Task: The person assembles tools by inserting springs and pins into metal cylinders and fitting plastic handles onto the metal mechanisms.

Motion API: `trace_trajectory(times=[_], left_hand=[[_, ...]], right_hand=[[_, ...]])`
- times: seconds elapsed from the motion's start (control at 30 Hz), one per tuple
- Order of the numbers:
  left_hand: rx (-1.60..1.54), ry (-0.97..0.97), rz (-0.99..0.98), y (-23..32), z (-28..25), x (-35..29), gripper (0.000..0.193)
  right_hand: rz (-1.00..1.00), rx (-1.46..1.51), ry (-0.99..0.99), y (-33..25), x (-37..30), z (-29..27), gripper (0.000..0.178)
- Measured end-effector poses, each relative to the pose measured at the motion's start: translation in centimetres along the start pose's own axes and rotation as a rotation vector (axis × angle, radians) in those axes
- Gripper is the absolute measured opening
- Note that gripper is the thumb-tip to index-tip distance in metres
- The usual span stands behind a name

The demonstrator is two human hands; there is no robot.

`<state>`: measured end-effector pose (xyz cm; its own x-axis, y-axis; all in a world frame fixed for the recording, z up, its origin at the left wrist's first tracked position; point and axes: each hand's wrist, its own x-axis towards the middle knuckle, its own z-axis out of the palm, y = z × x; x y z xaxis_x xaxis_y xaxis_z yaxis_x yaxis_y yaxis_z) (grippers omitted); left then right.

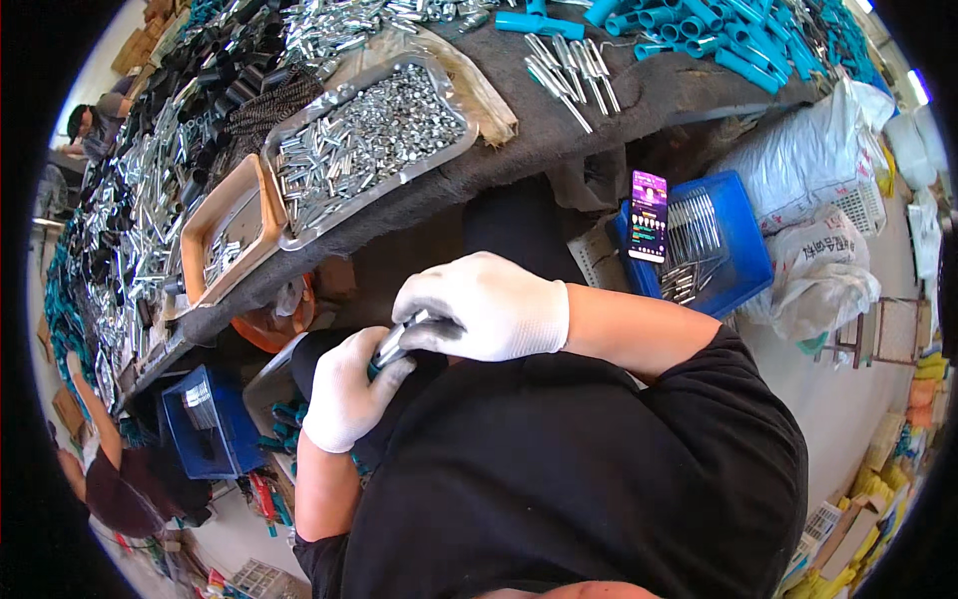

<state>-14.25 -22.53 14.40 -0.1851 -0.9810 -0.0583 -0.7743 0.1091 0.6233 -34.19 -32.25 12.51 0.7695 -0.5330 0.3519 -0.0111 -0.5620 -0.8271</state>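
Head view is showing our left hand (349, 389), white-gloved, curling around a silver-and-teal cylindrical part (392, 346), while our right hand (489, 304), gloved too, is pinching its upper end between thumb and fingers. Both gloves are hiding most of this part, so we are not making out its full shape, nor whether it is one piece or several. We are holding it in front of the black shirt (579, 449), apart from the grey tray (379, 197) of small metal pieces on the workbench (559, 150). A smartphone (649, 215) is overlapping the blue bin (743, 220) and covering its left side. Shadow is obscuring the space beneath the bench, and the fisheye rim is cutting off a co-worker (135, 489) at lower left.
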Motion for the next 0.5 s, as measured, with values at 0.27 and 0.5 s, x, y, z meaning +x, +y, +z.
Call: trace_trajectory(times=[0.27, 0.5], left_hand=[[-0.264, -0.478, -0.112, -0.2, -1.8, -0.2, 0.048], [-0.566, -0.611, -0.270, -0.8, -1.6, -0.3, 0.050]], right_hand=[[-0.307, -0.006, -0.115, -0.3, -1.8, -0.6, 0.013], [-0.347, -0.007, -0.110, 0.1, -2.4, -0.4, 0.011]])
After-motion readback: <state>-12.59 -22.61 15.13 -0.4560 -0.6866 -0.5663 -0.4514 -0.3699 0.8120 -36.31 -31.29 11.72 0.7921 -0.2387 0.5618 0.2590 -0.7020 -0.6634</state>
